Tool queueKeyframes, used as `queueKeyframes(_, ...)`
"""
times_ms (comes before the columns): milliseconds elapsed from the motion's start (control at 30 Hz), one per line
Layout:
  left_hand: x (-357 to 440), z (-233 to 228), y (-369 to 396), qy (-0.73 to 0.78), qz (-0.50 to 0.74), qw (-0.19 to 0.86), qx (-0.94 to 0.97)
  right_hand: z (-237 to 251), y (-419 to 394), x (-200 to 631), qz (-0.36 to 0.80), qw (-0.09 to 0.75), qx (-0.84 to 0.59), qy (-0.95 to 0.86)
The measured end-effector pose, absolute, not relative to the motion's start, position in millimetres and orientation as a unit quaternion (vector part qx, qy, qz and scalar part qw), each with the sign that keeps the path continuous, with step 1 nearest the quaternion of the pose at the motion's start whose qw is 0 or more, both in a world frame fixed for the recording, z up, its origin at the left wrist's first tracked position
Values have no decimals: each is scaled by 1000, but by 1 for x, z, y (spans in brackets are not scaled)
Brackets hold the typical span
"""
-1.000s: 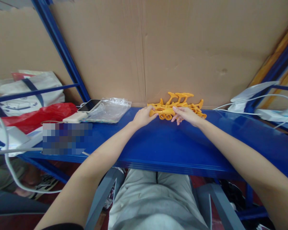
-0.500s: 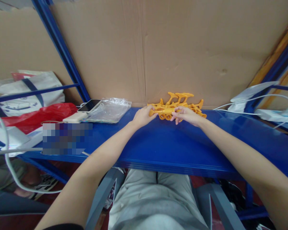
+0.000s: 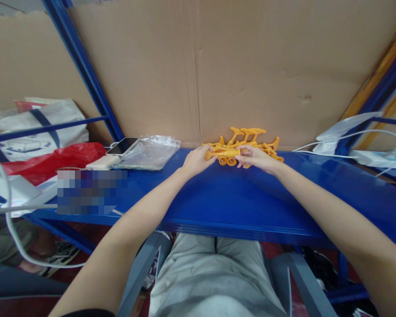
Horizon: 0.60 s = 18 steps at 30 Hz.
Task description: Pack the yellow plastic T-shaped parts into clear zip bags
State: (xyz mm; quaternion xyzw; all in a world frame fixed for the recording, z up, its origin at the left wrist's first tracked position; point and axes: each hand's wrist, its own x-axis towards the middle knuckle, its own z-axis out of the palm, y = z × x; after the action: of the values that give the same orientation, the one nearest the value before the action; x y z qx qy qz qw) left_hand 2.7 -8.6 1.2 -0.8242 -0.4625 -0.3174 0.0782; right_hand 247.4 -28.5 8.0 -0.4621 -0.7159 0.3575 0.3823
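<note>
A pile of orange plastic parts [image 3: 242,143] with hooked arms and round cup ends lies at the back of the blue shelf [image 3: 218,198], against the cardboard wall. My left hand [image 3: 194,160] grips the left end of the pile. My right hand [image 3: 255,158] rests on its right half, fingers curled over the parts. Both arms reach straight forward across the shelf. How the parts join is hidden under my fingers.
A clear plastic bag [image 3: 150,152], a phone [image 3: 122,145] and a white power bank [image 3: 100,163] lie at the left. A red bag [image 3: 49,160] and a white bag [image 3: 39,123] sit further left. White cables [image 3: 350,138] run at the right. A blurred patch covers part of the shelf's left.
My right hand's fingers have shifted slightly over the orange parts. Otherwise both hands and the pile stay where they were.
</note>
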Motion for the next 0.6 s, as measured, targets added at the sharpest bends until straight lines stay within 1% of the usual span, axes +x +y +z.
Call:
queueKeyframes(133, 3, 2, -11, -462, -308, 90, -827, 7, -28, 248, 367, 392, -449, -715)
queueKeyframes(300, 4, 1, -11, -447, -321, 101, -829, 9, -30, 243, 378, 374, -473, -702)
queueKeyframes(433, 3, 1, -11, -447, -325, 90, -828, 10, -29, 247, 373, 354, -499, -698)
queueKeyframes(533, 3, 2, -11, -457, -322, 80, -825, 11, -27, 255, 374, 353, -471, -717)
queueKeyframes(600, 3, 3, -12, -460, -320, 81, -824, 12, -26, 259, 377, 370, -453, -719)
